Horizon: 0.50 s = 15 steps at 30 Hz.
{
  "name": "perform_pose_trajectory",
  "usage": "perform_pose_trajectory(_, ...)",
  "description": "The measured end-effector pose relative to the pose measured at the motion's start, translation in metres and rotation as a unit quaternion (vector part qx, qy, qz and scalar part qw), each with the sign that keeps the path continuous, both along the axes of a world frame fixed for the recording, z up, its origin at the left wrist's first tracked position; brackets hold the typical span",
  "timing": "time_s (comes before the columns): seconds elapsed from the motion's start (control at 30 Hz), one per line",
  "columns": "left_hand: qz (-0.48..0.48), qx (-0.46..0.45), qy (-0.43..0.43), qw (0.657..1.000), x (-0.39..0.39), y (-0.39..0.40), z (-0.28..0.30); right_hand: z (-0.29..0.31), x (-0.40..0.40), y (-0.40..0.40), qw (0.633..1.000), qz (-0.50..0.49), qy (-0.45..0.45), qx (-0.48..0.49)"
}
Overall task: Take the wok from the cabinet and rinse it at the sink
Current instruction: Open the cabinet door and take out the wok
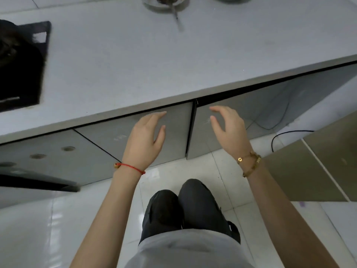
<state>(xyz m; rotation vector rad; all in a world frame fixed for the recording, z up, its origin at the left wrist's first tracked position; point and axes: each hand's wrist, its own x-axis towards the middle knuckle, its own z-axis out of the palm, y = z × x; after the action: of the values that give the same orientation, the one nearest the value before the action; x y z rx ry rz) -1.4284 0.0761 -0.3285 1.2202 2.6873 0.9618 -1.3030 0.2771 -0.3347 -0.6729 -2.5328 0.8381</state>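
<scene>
**Both hands before shut cabinet doors**

Left hand (146, 136) and right hand (229, 128) raised side by side, fingers relaxed and spread wide, holding nothing. Just beyond the fingertips: grey cabinet doors (173, 120), the dark seam between them lying between both hands. Above: pale countertop (135, 64). Wok not visible; probably behind doors, cannot tell.

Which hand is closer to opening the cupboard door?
Probably the right hand. Its fingers curl at the edge of the grey right cabinet door, which already stands slightly ajar. The left hand hovers open before the closed grey left door.
</scene>
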Motion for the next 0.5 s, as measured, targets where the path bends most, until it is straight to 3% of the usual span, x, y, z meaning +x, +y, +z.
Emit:
perform_pose_trajectory(0.3, -0.047, 0.044, 0.046, 0.997, -0.017, 0.031, -0.162, -0.133, -0.026, 0.019, 0.992, -0.033, 0.09, 0.081)
perform_pose_trajectory(0.5, -0.068, 0.109, 0.086, 0.988, -0.034, 0.053, -0.224, -0.182, -0.045, 0.024, 0.974, -0.049, 0.166, 0.144)
